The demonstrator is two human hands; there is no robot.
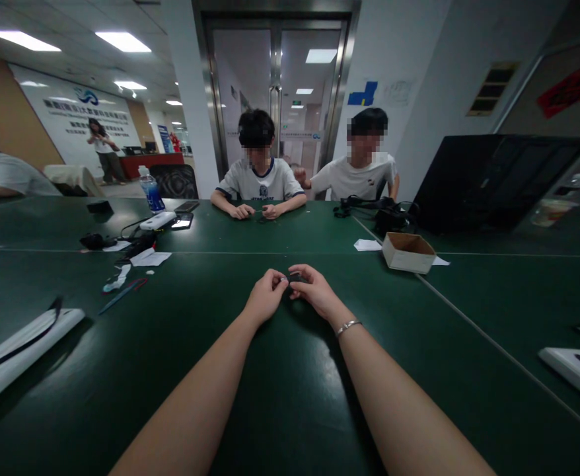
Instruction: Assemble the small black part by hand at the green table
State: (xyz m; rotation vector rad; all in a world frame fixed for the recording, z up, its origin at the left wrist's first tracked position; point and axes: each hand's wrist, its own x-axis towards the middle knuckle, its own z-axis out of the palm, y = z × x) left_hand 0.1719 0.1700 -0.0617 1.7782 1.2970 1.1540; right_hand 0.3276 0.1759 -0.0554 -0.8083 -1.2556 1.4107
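Green tabletop point(185, 291) with my two hands at its middle, read left to right. At the far left, one person point(10, 173) in a white top leans on the table; nearer lies one long white object point(27, 350). Next come one pen-like tool point(120, 295), several scraps of white paper point(152, 258), one blue-labelled bottle point(151, 190), one white device point(158, 220) and two phones, the first dark point(187, 207), the second with its screen lit point(181, 221).

At centre, my left hand point(266, 295) pinches one small item point(285, 280) between thumb and forefinger; it is too small to identify. My right hand point(316, 291) is just beside it, fingers curved towards the same item; whether they also grip it I cannot tell. One silver bracelet point(348, 327) circles my right wrist. Opposite me sit two co-workers, one straight ahead point(260, 178) with both hands on the table, the other point(359, 168) to the right.

Farther right stand one open box point(409, 259), one black monitor point(493, 182) and, at the margin, one white device with a dark oval point(577, 373).

Edges and room: one seam point(250, 252) crosses the table beyond my fingertips; another point(468, 320) slants down to the right. Open tabletop separates my left forearm from the long white object, and my right from the device with the oval.
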